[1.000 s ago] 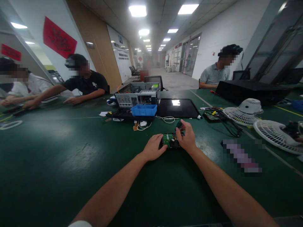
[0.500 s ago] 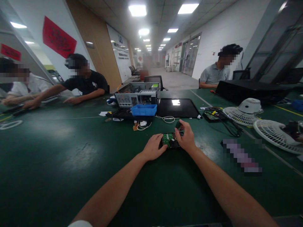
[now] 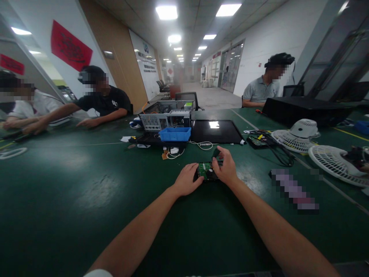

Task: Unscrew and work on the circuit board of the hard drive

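A small black casing with a green circuit board [image 3: 204, 169] lies in front of me on the green table [image 3: 138, 215]. My left hand [image 3: 187, 179] grips its left end, thumb at the near edge and fingers along the far side. Over the right end, my right hand [image 3: 227, 167] is closed in a pinch. A small dark piece [image 3: 216, 152] shows at its fingertips, too small to name. The right hand hides part of the casing below it.
Beyond the casing are a blue tray [image 3: 175, 134], an open computer case [image 3: 165, 115], a flat black panel [image 3: 217, 130] and loose white cable [image 3: 175, 154]. To the right lie a black cable [image 3: 284, 156], fan parts [image 3: 296, 136] and a blurred-out object [image 3: 294, 189]. Co-workers sit across and left.
The fingers of my right hand have shifted slightly over the right end of the casing. My left hand keeps its hold, and the casing stays in place.
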A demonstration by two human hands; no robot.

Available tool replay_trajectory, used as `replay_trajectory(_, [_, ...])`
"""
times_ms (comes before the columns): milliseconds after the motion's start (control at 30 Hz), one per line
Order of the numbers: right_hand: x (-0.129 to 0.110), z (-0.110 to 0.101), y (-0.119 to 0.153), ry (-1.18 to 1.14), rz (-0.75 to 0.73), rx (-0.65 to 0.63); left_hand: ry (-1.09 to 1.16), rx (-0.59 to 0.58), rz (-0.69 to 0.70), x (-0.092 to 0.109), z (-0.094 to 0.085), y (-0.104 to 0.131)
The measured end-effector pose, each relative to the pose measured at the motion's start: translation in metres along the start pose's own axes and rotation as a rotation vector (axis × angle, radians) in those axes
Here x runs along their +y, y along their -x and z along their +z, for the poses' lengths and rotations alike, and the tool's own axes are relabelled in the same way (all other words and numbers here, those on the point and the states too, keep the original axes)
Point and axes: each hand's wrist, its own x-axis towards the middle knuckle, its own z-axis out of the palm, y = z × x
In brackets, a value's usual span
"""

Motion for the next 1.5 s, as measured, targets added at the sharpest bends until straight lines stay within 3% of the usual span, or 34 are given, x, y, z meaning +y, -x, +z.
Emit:
replay_trajectory(733, [0.0029,0.0023,0.0010,-0.080,0.013,-0.040,0.008,-0.006,-0.008,0.0009,-0.0008,-0.0002])
replay_trajectory(1033, [0.0029,-0.0010,-0.0019,0.005,0.001,0.011,0.014,-0.006,-0.010,-0.0004,-0.0003,0.0002])
replay_trajectory(1267, [0.0049,0.0012,-0.0003,-0.045,0.024,-0.036,0.004,0.008,0.002,-0.0019,0.0028,-0.0001])
replay_trajectory(1500, [0.0061,-0.0001,-0.0028,0.059,0.035,0.037,-0.011,0.012,0.006,-0.0019,0.0029,-0.0005])
